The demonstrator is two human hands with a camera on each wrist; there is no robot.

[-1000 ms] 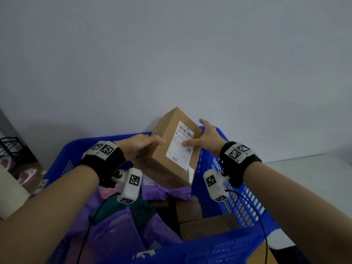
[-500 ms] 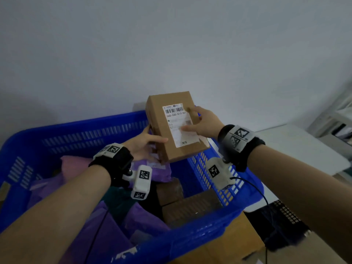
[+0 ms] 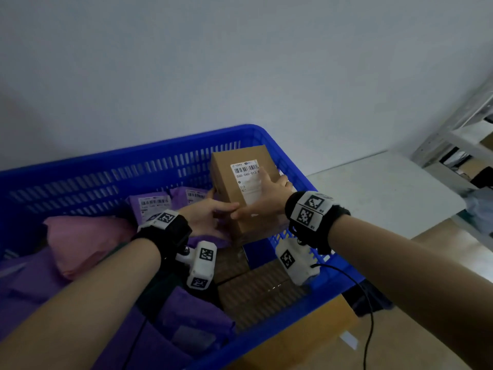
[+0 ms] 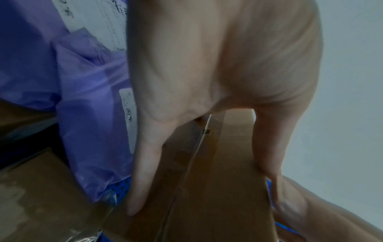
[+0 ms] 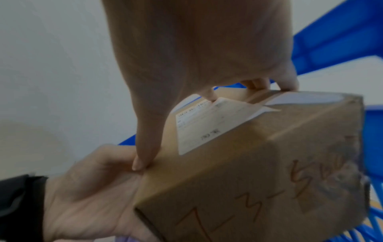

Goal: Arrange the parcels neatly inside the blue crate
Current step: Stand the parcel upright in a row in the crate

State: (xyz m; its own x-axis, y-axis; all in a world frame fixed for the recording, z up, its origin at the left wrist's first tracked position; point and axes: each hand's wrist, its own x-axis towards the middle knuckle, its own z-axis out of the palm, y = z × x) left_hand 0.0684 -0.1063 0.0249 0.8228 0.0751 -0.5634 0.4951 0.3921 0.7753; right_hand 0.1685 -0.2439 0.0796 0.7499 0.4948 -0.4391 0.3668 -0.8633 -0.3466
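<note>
A brown cardboard box [image 3: 241, 190] with a white barcode label is held by both hands inside the far right corner of the blue crate [image 3: 112, 162]. My left hand [image 3: 206, 218] grips its left side, thumb on top and fingers underneath. My right hand [image 3: 266, 194] lies over the label and wraps the right edge. In the right wrist view the box [image 5: 259, 163] shows red handwriting on its near end, and the right thumb presses its top edge. In the left wrist view the left hand's fingers [image 4: 143, 172] straddle the taped box [image 4: 207, 188].
The crate holds purple mailer bags [image 3: 152, 205], a pink bag [image 3: 85, 244] and other cardboard boxes [image 3: 256, 292]. A white table [image 3: 378, 188] stands right of the crate, with metal shelving [image 3: 458, 145] beyond. A cardboard box [image 3: 301, 345] sits below the crate's near corner.
Both hands have lowered the box from above the crate's rim down into its far right corner. The head view has tilted downward, showing more of the crate's inside.
</note>
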